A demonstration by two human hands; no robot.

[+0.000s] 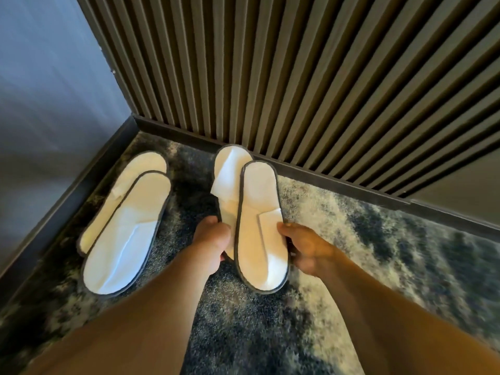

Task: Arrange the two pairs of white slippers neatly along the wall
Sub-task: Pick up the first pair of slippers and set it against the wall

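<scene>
In the corner of the room, over the carpet [351,239], I hold the second pair of slippers [257,212] between my two hands. My left hand [213,242] grips the under slipper at its edge, fingers closed around it, and my right hand [305,247] pinches the upper slipper from the other side. The toes of this pair point to the slatted wall [297,77] and almost reach its dark baseboard [338,182]. The first pair of slippers [127,220] lies left of it, stacked one over the other, beside the grey wall [48,90]. Nothing lies between the two pairs. All slippers are white with a dark trim. I count four slippers, two pairs.
</scene>
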